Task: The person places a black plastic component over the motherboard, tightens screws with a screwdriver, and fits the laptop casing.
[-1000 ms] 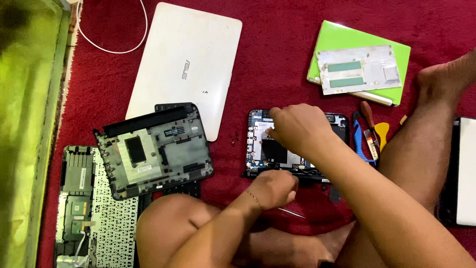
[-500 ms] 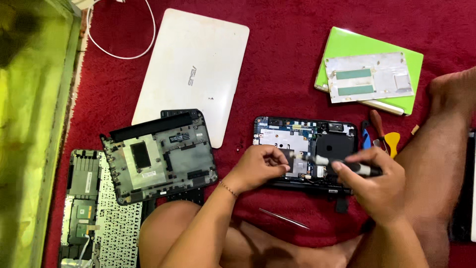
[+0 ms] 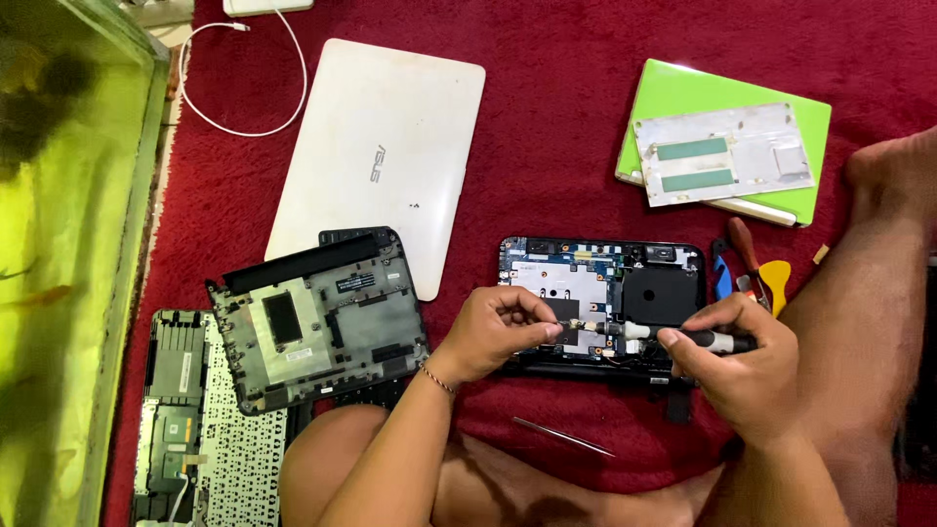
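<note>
Where hands (image 3: 625, 337) meet | screwdriver (image 3: 683, 338) tip hidden | opened laptop (image 3: 600, 293) part-covered

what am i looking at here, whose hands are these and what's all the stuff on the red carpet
This is one view from a camera worn on a person's head, looking down at their own bare hands and legs. On the red carpet lies an opened small laptop base with its circuit board showing. The right hand holds a screwdriver to the board; the left hand pinches a small part beside its tip. Nearby lie a white laptop lid, a removed bottom cover, a keyboard and a green laptop.
</note>
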